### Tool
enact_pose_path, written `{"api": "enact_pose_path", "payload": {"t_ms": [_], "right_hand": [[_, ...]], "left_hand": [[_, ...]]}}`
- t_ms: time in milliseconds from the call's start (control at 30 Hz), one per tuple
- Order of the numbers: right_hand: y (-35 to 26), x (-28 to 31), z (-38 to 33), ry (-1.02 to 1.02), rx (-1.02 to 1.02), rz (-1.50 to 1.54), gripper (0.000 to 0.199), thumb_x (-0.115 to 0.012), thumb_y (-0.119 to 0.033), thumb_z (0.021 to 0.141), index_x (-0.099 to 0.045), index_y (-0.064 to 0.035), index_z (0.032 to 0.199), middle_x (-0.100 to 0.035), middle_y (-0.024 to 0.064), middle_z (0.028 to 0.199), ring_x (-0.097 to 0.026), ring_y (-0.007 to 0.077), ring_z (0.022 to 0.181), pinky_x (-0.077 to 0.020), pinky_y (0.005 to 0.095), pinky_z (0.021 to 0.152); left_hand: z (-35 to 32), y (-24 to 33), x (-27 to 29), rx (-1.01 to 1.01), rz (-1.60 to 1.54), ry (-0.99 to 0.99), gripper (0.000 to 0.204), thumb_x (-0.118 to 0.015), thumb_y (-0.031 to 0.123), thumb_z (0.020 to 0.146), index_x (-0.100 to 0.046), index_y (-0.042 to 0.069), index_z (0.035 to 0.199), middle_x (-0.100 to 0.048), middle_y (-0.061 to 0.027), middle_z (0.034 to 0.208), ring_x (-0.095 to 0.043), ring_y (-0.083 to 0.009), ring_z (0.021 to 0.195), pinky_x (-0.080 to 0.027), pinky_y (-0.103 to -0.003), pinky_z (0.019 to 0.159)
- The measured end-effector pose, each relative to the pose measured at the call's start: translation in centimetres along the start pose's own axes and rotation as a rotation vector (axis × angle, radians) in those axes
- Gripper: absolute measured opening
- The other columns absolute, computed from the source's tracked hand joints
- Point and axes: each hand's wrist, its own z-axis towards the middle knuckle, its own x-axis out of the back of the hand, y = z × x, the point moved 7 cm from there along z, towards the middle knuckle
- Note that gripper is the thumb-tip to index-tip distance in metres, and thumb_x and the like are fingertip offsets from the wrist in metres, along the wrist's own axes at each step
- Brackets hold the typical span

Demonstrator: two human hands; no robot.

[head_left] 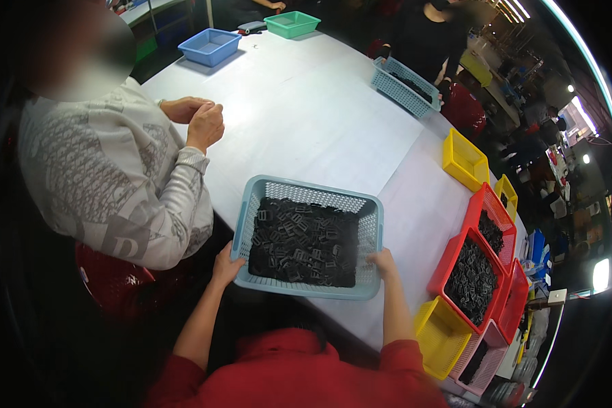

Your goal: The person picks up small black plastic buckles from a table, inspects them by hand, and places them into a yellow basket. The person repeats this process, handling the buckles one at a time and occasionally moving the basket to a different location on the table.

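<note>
Between my hands is a light blue plastic basket (314,293) with perforated walls, at the near edge of the white table. Many small black plastic buckle-like pieces (302,241) cover its bottom. My left hand (227,264) grips the basket's left side near the front corner, fingers partly hidden by the wall. On the opposite side, my right hand (382,262) is closed on the right rim, with its fingertips over the edge. Whether the basket rests on the table or is lifted a little, I cannot tell.
A person in a patterned grey sweatshirt (126,177) sits at the left, hands together above the table (306,129). Red baskets of black pieces (472,279), yellow trays (465,160) and a pink basket (486,367) line the right edge. Blue (211,47) and green trays (292,24) stand far off.
</note>
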Motion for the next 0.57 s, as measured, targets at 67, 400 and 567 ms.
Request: {"api": "enact_pose_path", "payload": {"t_ms": [67,400,567], "right_hand": [[-1.0,-1.9,-0.1,-0.078,0.008,-0.018,0.035,-0.057,0.001,0.066,-0.064,0.0068,0.100,-0.064,0.0103,0.084,-0.061,0.0233,0.072,-0.0522,0.0386,0.067],[-2.7,-4.6,-0.1,-0.184,-0.023,-0.075,0.045,-0.058,0.002,0.067,-0.060,0.0065,0.111,-0.063,0.0137,0.095,-0.062,0.0249,0.080,-0.0558,0.0419,0.069],[-1.3,-4.8,1.8,-0.271,-0.044,-0.099,0.054,-0.060,0.001,0.068,-0.056,0.0052,0.122,-0.062,0.0158,0.103,-0.062,0.0268,0.083,-0.0536,0.0476,0.078]], "left_hand": [[-4.9,-2.2,1.0,0.076,-0.068,0.081,0.049,-0.065,0.006,0.072,-0.058,0.003,0.121,-0.069,-0.0169,0.102,-0.068,-0.0315,0.097,-0.051,-0.037,0.083],[-9.2,-5.4,1.0,0.325,-0.318,0.127,0.052,-0.064,0.007,0.075,-0.056,0.001,0.126,-0.068,-0.0137,0.109,-0.066,-0.0245,0.099,-0.050,-0.035,0.086],[-7.4,-7.2,0.0,0.408,-0.499,0.017,0.054,-0.066,0.012,0.080,-0.055,0.004,0.132,-0.065,-0.0142,0.114,-0.063,-0.0235,0.105,-0.047,-0.033,0.089]]}}
